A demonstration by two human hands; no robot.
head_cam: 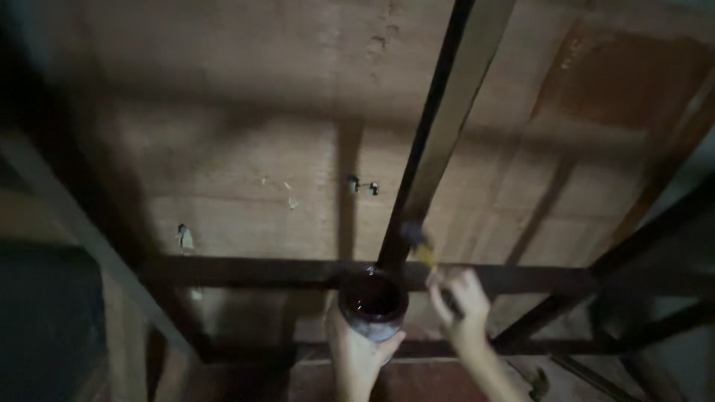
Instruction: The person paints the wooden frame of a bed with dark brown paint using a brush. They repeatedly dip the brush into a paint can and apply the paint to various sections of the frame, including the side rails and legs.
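Head view, dim light. Left hand raised from below, fingers wrapped around a small open jar of dark liquid (paint or stain, cannot tell which), held upright just under the frame's crossbar. Right hand closed on a yellow-handled brush, bristles dark, tip touching the slanted metal bar. Wooden board behind the dark-coated frame.

I see no labels, signs or screens here. The only package is the small round paint tin held in my left hand, open at the top. It is dark, with dark reddish-brown liquid inside.
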